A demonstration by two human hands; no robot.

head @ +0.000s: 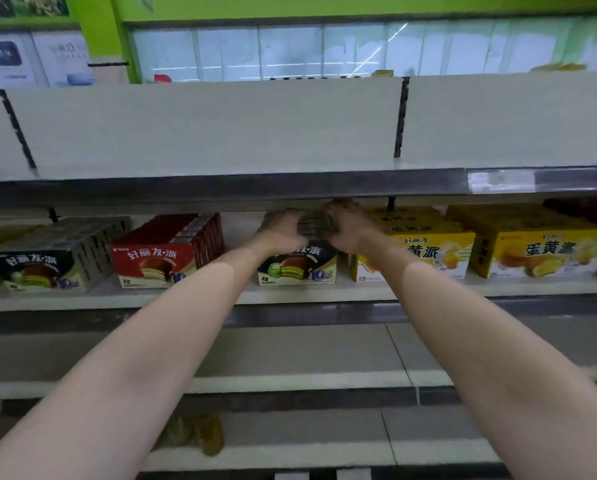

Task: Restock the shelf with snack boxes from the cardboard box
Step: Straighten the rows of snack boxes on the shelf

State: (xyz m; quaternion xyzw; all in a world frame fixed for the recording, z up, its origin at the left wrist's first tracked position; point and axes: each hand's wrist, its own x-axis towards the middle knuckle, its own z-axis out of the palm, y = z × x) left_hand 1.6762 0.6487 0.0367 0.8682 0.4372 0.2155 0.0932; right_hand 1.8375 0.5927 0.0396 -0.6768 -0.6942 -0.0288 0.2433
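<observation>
Both arms reach forward into the middle shelf [324, 294], under the dark front rail of the shelf above. The left hand [283, 228] and the right hand [347, 226] sit on top of a dark snack box [299, 263] with a green-filled pie pictured on its front — the box stands on the shelf, its front face near the shelf's front edge. The left hand's fingers [281, 216] curl over the box's top on its left side; the right hand's fingers [338, 207] curl over the top on its right side. Both hands are blurred, so how tightly they grip cannot be told, but each hand wraps over the box's upper edge. Between the hands a strip of the box's grey top shows.

Just to the right of this box, nearly touching it, stands a yellow box [425, 251], and further right another yellow box [539, 247]. To the left, apart from the held box by a gap of bare shelf, is a row of red boxes [165, 252], and further left a dark box [44, 261] of the same green-pie kind.

The lower shelves [290, 355] lie beneath, and something brownish and blurred — I cannot tell what — lies low down on the bottom one.
</observation>
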